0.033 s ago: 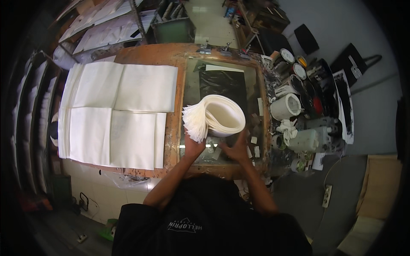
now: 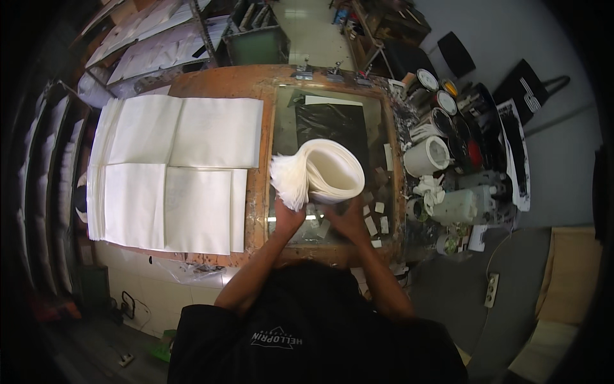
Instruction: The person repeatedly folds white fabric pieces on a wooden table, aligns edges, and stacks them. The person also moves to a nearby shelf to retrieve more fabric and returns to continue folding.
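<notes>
A thick stack of off-white sheets (image 2: 339,166), perhaps fabric, is curled over into a loose roll, its fanned edges gathered on the left. My left hand (image 2: 289,216) is closed around the stack's near left end, below those edges. Just under the near side of the roll is my right hand (image 2: 345,221), thumb and fingers apart; its fingertips are partly hidden against the roll. Beneath both hands lies a glass panel (image 2: 307,240) in a wooden frame, with a black sheet (image 2: 329,121) at its far part.
Flat stacks of white sheets (image 2: 137,201) cover the wooden table's left side. Small pale pieces (image 2: 384,224) lie on the glass. Metal clamps (image 2: 334,72) line the far edge. Tubs (image 2: 426,156) and a translucent jug (image 2: 464,205) crowd the right side. Shelving (image 2: 48,185) stands left.
My right hand has shifted slightly left and up, closer in under the roll. The curled stack and my left hand keep nearly the same place; the whole view has moved a little.
</notes>
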A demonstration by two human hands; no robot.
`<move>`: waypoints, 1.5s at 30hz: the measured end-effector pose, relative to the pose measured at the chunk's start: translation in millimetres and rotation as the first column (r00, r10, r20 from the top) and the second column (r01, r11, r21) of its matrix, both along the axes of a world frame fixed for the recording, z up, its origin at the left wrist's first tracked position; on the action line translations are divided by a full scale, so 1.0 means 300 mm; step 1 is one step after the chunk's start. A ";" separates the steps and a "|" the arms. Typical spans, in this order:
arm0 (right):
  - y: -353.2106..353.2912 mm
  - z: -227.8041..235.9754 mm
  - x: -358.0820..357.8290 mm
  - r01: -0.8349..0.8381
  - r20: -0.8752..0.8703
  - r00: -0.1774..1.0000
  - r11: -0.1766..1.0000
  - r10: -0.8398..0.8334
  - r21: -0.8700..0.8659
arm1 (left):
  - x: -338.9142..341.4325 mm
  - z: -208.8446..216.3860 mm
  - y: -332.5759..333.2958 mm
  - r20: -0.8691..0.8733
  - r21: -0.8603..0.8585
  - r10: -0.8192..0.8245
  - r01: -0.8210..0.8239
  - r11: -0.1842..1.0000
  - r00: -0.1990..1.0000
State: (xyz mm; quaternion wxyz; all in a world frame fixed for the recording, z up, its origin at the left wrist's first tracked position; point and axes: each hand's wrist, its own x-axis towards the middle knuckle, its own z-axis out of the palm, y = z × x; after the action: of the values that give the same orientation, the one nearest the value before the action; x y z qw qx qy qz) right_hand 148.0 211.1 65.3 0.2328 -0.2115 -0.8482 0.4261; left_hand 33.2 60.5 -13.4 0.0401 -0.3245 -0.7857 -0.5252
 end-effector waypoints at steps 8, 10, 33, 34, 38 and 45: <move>0.192 -0.054 -0.096 0.169 0.344 0.937 0.939 -0.059 -0.299 | -0.135 0.270 -0.121 0.956 0.104 -0.068 -0.113 0.988 0.286; 0.179 -0.152 -0.098 0.173 0.496 0.855 0.985 -0.151 0.002 | -0.116 0.065 -0.129 0.918 -0.066 0.103 -0.108 0.992 0.382; 0.069 -0.249 -0.244 -0.180 0.563 0.822 0.978 0.089 0.109 | -0.024 0.281 -0.010 0.861 -0.037 0.114 -0.163 0.986 0.495; 0.132 -0.241 -0.210 -0.130 0.479 0.869 0.991 0.126 -0.026 | -0.021 0.310 -0.011 0.868 -0.010 0.083 -0.150 0.989 0.489; 0.469 -0.367 0.011 0.121 0.178 0.984 0.782 -0.014 -0.612 | 0.000 0.454 0.031 0.873 -0.023 0.033 -0.026 0.999 0.486; 0.592 -0.188 0.001 0.128 0.249 0.963 0.632 0.105 -0.764 | -0.078 0.233 -0.124 0.758 -0.168 0.194 -0.102 0.981 0.623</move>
State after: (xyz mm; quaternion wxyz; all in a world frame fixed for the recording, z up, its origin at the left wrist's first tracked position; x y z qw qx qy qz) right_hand 148.3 388.8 8.9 0.0045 -0.3521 -0.6051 0.7140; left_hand 9.8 23.2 56.4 -0.2731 -0.0054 -0.7788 -0.5647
